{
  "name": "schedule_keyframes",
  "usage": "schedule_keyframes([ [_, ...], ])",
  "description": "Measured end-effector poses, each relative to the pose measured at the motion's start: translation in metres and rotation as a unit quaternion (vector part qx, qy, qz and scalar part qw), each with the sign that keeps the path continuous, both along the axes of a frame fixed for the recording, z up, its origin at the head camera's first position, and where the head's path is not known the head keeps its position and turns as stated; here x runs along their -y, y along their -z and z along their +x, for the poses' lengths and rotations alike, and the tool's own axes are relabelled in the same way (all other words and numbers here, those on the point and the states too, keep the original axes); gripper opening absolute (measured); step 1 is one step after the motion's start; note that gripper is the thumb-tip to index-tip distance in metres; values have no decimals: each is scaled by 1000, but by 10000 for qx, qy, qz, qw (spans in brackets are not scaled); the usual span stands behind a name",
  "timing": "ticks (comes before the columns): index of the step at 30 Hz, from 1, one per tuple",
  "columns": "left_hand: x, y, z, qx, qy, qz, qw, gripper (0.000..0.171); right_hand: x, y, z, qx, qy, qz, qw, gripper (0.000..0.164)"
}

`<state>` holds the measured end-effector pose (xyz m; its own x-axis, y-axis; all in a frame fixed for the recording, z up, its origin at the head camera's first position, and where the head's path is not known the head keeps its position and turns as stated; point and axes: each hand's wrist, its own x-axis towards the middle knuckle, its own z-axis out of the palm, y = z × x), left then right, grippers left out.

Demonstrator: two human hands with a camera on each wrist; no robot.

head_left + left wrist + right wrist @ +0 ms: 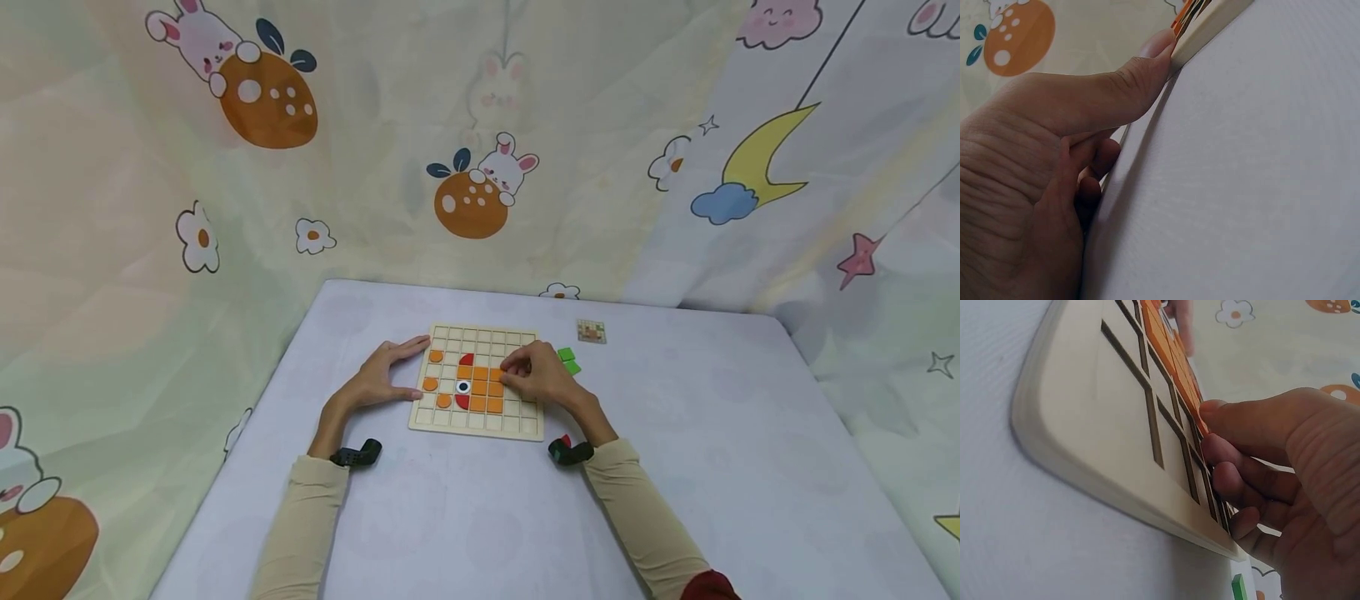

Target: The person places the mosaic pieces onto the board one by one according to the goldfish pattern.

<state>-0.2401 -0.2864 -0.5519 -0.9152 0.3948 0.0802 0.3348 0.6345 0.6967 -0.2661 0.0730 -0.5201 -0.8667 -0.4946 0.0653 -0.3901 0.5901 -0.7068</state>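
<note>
A pale wooden grid board lies on the table with several orange square tiles set in its middle. Beside them are a round eye tile and two red curved tiles. Orange round tiles sit in the left columns. My left hand touches the board's left edge, thumb and fingers spread apart. At the right side of the orange block, my right hand pinches an orange square tile between thumb and index finger; its other fingers curl over the grid.
Green tiles lie right of the board, partly behind the right hand. Farther back is a small patterned card. A red piece shows by the right wrist camera. The white table meets a printed cloth backdrop.
</note>
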Motion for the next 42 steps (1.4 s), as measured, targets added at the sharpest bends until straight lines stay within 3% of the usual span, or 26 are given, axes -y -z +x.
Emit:
schedule_keyframes([
  [10,1,0,0,-74,33,7,10000,101,-21,-14,9,-124,-316,-204,9992,25],
  [16,0,0,0,24,-7,-20,10000,102,-47,-22,19,284,-635,-69,9976,32],
  [26,-3,-1,2,132,-30,39,9999,102,-95,-18,47,877,-980,266,9910,37],
  [33,-2,0,2,201,-54,13,9998,101,-112,-10,60,840,-1003,295,9910,36],
  [42,-3,-4,4,108,-125,-14,9999,101,-109,-3,67,468,-1021,386,9929,30],
])
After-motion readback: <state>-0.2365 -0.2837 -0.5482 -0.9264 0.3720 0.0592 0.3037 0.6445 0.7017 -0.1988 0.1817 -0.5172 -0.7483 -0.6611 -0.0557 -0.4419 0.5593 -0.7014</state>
